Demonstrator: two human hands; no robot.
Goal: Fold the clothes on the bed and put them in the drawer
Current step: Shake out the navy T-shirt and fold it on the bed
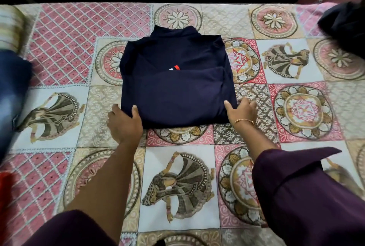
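Patterned bedspread point(177, 176) in pink, cream and tan covers the bed up to a white wall, and on it, near the middle, lies a folded navy shirt point(177, 83) with a small red and white mark showing at the fold. From the head camera, the left hand point(124, 123) grips the shirt's near left corner, thumb on top and fingers tucked beneath, while the right hand point(242, 112), with a gold bangle point(244, 121) at the wrist, grasps the near right corner the same way; blue jeans point(11, 87) lie at the left edge and a dark garment point(345, 26) at the far right
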